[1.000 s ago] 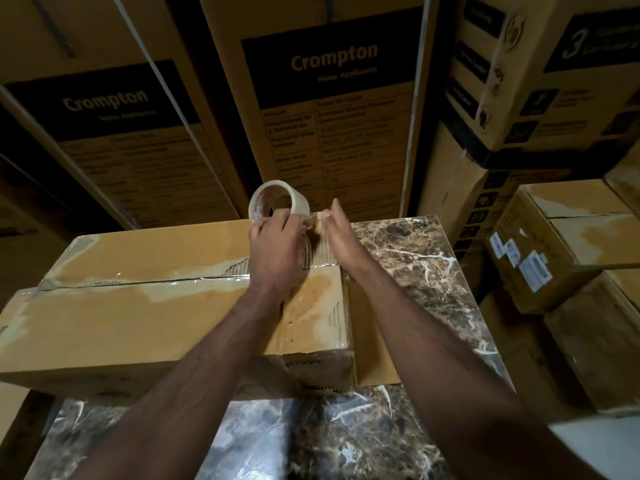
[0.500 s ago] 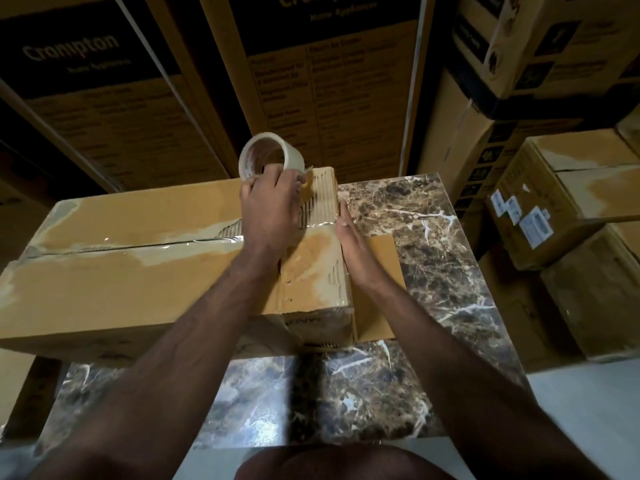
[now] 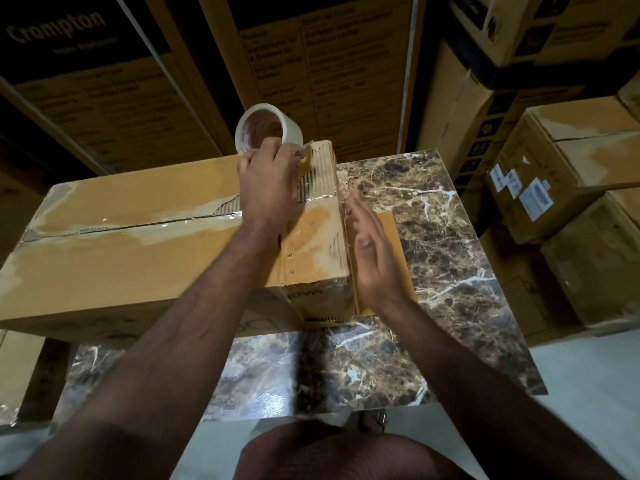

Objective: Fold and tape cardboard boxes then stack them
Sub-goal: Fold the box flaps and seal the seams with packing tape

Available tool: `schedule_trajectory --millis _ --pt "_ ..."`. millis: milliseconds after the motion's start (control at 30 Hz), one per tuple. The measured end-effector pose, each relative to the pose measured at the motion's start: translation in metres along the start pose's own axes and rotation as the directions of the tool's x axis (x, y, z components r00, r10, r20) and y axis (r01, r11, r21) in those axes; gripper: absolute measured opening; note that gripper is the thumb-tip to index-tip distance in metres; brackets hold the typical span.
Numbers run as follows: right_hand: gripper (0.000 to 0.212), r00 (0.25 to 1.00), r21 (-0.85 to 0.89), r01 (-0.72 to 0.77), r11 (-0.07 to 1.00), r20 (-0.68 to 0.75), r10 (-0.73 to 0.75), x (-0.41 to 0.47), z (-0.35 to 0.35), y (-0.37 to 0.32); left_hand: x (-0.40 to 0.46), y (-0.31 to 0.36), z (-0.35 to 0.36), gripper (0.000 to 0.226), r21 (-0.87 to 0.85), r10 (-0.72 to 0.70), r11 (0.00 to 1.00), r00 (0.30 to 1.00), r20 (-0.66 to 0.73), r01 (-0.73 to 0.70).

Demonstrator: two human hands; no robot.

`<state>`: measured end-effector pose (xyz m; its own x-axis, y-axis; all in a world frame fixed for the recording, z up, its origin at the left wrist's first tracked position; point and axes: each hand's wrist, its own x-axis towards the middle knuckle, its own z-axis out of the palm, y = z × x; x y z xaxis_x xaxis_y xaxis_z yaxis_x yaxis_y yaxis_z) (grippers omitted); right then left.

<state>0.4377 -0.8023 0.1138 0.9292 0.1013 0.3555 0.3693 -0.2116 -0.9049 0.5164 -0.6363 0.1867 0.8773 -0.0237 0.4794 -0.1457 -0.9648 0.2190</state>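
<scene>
The right hand (image 3: 372,251), fingers straight and together, lies flat against the end face of the box (image 3: 138,244), which rests on the marble table (image 3: 450,271); to seat the tape there, it should press firmly down the face. Farther off, the left hand (image 3: 268,188) grips the tape roll (image 3: 268,128) at the box's far top edge; keeping the strip taut probably avoids wrinkles.

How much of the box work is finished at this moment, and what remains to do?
Done: the box on the marble table is folded shut, with clear tape along its top seam. In hand: the left hand holds the tape roll at the far right corner, while the open right hand is at the box's right end. Left: finishing that end and stacking the box.
</scene>
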Motion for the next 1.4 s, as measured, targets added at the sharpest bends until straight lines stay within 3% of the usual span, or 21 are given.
schedule_trajectory --millis 67,167,267,400,533,633,767,867,967,1067,1233,1400 --pt "0.087 0.990 -0.069 0.138 0.988 0.012 -0.138 -0.010 0.005 -0.008 0.002 0.000 -0.001 0.030 0.005 -0.007 1.000 1.000 -0.016 0.007" --pt "0.086 0.933 -0.225 0.352 0.909 0.164 -0.320 -0.009 0.004 0.008 -0.002 -0.001 0.002 0.030 0.009 -0.006 1.000 1.000 -0.007 0.006" --pt "0.077 0.879 -0.321 0.472 0.821 0.238 -0.412 -0.011 -0.004 0.034 -0.007 0.001 0.002 0.033 0.003 0.014 1.000 1.000 0.020 -0.014" --pt "0.047 0.837 -0.398 0.547 0.736 0.275 -0.473 -0.032 -0.009 0.039 -0.016 0.000 -0.004 0.039 0.030 -0.003 1.000 0.997 0.072 0.000" --pt "0.050 0.741 -0.471 0.659 0.586 0.272 -0.614 -0.054 -0.006 0.023 -0.022 0.001 -0.005 0.043 0.042 -0.009 0.999 0.997 0.075 0.006" --pt "0.039 0.736 -0.432 0.671 0.603 0.282 -0.616 -0.050 -0.015 0.017 -0.019 0.003 -0.005 0.035 0.002 -0.018 1.000 0.999 0.039 0.018" --pt "0.053 0.728 -0.343 0.684 0.643 0.372 -0.576 -0.027 -0.030 0.014 -0.017 0.001 -0.008 0.042 -0.022 -0.008 1.000 1.000 0.015 0.008" --pt "0.069 0.801 -0.333 0.585 0.740 0.380 -0.462 -0.006 -0.030 0.009 -0.019 0.001 -0.006 0.033 -0.069 -0.049 0.996 0.999 -0.015 0.048" --pt "0.071 0.866 -0.356 0.438 0.826 0.414 -0.280 0.038 -0.028 0.011 -0.024 0.002 -0.005 0.032 -0.100 -0.094 0.991 0.996 -0.010 0.093" --pt "0.066 0.884 -0.396 0.307 0.866 0.455 -0.106 0.087 -0.016 0.012 -0.027 0.003 -0.008 0.038 -0.081 -0.099 0.992 0.995 0.009 0.099" --pt "0.063 0.893 -0.356 0.190 0.915 0.451 -0.010 0.147 -0.001 0.013 -0.017 0.013 -0.014 0.041 -0.020 -0.055 0.998 0.998 0.023 0.056" --pt "0.066 0.851 -0.128 -0.284 0.950 0.422 0.311 0.176 0.015 0.013 -0.019 0.009 -0.009 0.043 0.025 -0.074 0.997 0.997 0.015 0.074"
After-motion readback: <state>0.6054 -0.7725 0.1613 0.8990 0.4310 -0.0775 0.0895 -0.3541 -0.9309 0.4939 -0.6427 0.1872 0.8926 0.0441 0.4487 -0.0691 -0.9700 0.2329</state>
